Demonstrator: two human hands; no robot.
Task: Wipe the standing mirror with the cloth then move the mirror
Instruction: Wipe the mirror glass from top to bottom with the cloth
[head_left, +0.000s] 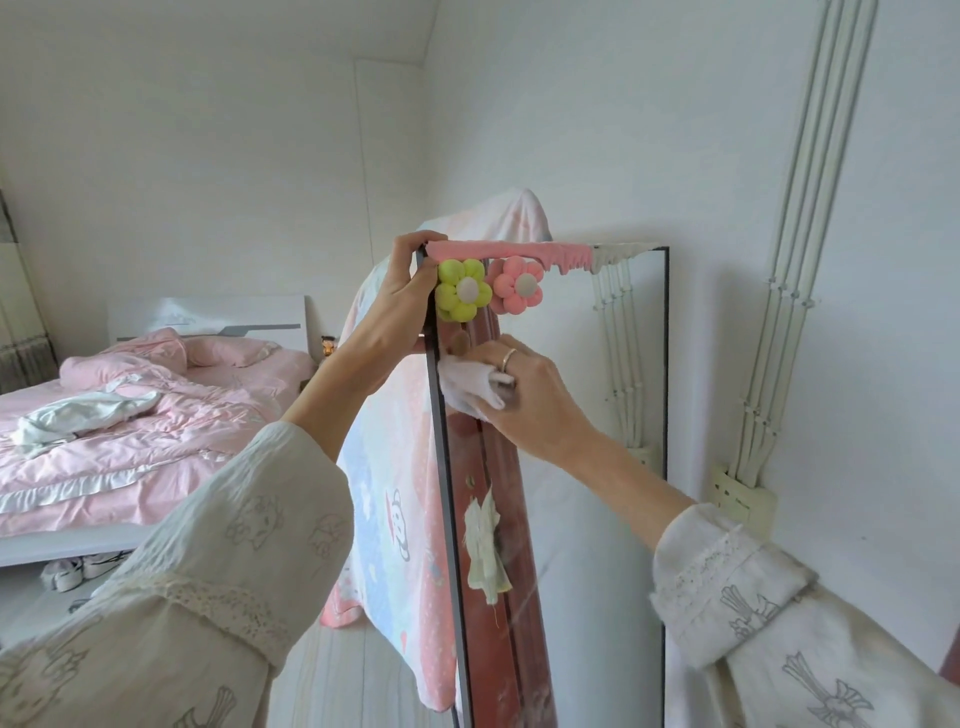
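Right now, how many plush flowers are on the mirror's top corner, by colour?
Yellow-green flower: 1
Pink flower: 1
Total: 2, both on the standing mirror just below its top edge, above the cloth.

Both hands raised: left (400, 291) curled gripping, right (524, 384) clutching, ring showing.

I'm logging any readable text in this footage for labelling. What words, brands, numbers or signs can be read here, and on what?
None can be read.
Blanket draped behind the standing mirror: cartoon figures only, no lettering visible.
Sleeves: printed line drawings, no words.
Small object by the bed: too small and blurred to tell.
Cloth in the right hand and the left hand show no text.
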